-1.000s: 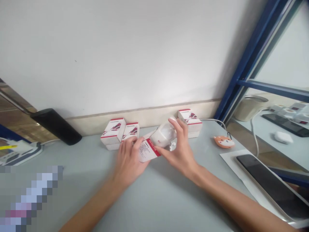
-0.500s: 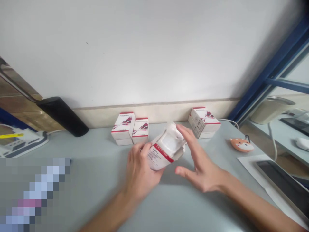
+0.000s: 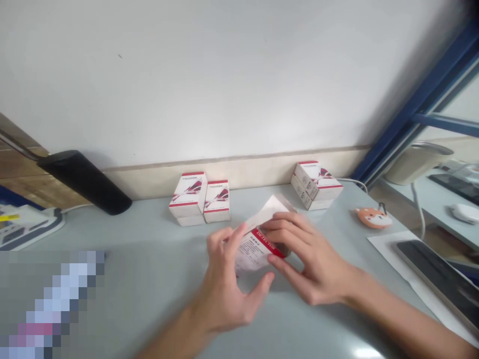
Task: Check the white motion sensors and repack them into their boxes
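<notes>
A small white carton with a red band reading DETECTOR is tilted above the desk in front of me, its white flap standing up. My right hand grips the carton's right end, thumb on the printed side and fingers over the opening. My left hand is at the carton's left side, its index finger by the flap's edge and its thumb held apart from the carton. The fingers hide the inside of the carton.
Similar red-and-white boxes stand by the wall, at left and right. A black cylindrical object leans at the left. To the right are an orange animal-face case and a dark phone on white paper.
My right hand has moved in from beside the carton and closed on its open end. The left thumb has come off the carton. The white contents seen before are now covered.
</notes>
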`<state>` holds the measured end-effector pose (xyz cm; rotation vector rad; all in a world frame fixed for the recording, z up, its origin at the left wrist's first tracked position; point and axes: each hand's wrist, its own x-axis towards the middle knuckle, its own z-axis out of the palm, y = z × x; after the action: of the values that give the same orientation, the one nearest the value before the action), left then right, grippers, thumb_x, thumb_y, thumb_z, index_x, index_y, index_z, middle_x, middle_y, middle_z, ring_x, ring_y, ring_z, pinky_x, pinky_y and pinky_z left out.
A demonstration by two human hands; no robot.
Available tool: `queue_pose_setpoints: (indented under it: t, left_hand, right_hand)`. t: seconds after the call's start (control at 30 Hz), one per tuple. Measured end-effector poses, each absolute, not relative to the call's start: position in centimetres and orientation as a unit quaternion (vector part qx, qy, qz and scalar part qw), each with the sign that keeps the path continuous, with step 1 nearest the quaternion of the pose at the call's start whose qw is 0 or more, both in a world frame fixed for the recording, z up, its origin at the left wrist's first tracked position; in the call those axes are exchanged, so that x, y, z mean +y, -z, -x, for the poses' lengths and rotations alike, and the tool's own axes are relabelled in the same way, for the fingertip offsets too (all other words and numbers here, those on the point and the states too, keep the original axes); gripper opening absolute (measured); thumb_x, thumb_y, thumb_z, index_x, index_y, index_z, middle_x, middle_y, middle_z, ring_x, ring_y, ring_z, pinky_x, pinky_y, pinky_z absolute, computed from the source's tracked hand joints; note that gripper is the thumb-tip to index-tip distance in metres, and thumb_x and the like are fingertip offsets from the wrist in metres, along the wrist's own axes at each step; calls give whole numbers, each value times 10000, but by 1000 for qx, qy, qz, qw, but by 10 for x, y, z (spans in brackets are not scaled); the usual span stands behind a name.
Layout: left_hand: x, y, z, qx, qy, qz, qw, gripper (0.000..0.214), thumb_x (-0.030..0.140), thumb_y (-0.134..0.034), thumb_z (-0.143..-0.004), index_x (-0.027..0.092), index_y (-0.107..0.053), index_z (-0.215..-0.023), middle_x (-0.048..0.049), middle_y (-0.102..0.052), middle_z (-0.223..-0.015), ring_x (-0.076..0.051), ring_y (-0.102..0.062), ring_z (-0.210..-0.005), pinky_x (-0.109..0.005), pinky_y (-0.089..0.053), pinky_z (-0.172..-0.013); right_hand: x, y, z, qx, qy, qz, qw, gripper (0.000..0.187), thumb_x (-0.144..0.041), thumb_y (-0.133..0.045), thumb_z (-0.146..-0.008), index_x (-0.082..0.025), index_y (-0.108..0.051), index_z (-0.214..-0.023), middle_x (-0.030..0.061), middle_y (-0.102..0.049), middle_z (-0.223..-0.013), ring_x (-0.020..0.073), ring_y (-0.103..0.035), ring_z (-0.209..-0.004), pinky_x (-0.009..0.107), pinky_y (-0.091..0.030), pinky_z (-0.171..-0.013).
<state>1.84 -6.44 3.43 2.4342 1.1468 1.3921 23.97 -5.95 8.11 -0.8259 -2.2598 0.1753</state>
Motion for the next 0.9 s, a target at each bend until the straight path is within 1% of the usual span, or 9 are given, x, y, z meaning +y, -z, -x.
queue_pose_setpoints:
  t: [0.17, 0.27, 0.37, 0.43, 0.53, 0.63, 0.7, 0.83, 0.9]
  left_hand:
    - [-64, -55, -13, 366, -447, -809, 110, 874, 289, -770, -876, 309, -321, -1626, -152, -483, -1321, -289, -588, -1123, -438, -576, -921]
    - [-54, -56, -9, 352, -438, -810, 165, 732, 256, -748, -896, 321, -410, -1541, -122, -560, -1294, -278, -614, -1128, -407, -560, -923]
    - [-44, -51, -4, 351, -482, -788, 152, 755, 229, -772, -865, 328, -405, -1517, -71, -594, -1133, -230, -619, -964, -345, -541, -799]
    - [-39, -47, -2, 321, -498, -798, 108, 693, 214, -777, -842, 324, -468, -1452, -33, -576, -1006, -202, -575, -857, -323, -513, -738]
    - [-36, -42, -3, 286, -509, -808, 74, 541, 218, -781, -817, 294, -526, -1288, -6, -545, -911, -191, -547, -808, -321, -507, -707]
    - [-35, -38, -8, 258, -551, -791, 66, 464, 237, -838, -767, 263, -481, -1062, -17, -585, -959, -187, -611, -822, -311, -528, -685]
    - [-35, -36, -11, 236, -581, -776, 67, 511, 236, -877, -741, 258, -435, -998, -34, -629, -1025, -176, -653, -832, -280, -529, -652]
    - [-36, -30, -14, 236, -601, -758, 91, 513, 235, -894, -760, 250, -462, -1036, -38, -664, -1048, -166, -697, -841, -259, -560, -654]
    - [-37, -25, -14, 248, -592, -759, 108, 476, 245, -888, -778, 243, -485, -1032, -56, -674, -1074, -176, -713, -855, -280, -593, -677]
  right_hand:
    - [-57, -80, -245, -907, 10, 235, 350, 507, -70, -562, -878, -226, -599, -1360, 94, -719, -1352, 292, -615, -1319, 506, -524, -1100]
    - [-54, -81, -249, -867, 36, 252, 429, 507, -144, -599, -901, -267, -572, -1393, 114, -687, -1369, 306, -644, -1273, 523, -547, -1047]
    - [-45, -84, -260, -781, 15, 372, 501, 380, -207, -624, -949, -264, -592, -1324, 130, -697, -1259, 306, -673, -1148, 511, -568, -944]
    - [-35, -81, -269, -782, -1, 449, 433, 280, -226, -638, -973, -240, -633, -1253, 118, -726, -1176, 301, -669, -1092, 503, -552, -937]
    - [-19, -63, -278, -848, -2, 469, 247, 240, -282, -720, -956, -218, -698, -1185, 113, -768, -1135, 349, -639, -1147, 538, -513, -974]
    - [-8, -45, -280, -863, -5, 470, 188, 170, -218, -719, -958, -213, -735, -1127, 99, -796, -1055, 350, -648, -1150, 522, -501, -968]
    - [-9, -45, -276, -849, 0, 468, 246, 128, -216, -708, -976, -223, -733, -1102, 80, -800, -998, 313, -694, -1049, 489, -518, -924]
    - [-40, -77, -257, -725, 29, 429, 538, 200, -172, -725, -960, -263, -677, -1131, 67, -786, -1080, 251, -741, -957, 414, -572, -835]
    - [-62, -93, -245, -722, 66, 367, 583, 284, -115, -736, -918, -278, -672, -1141, 59, -788, -1113, 256, -746, -977, 407, -577, -805]
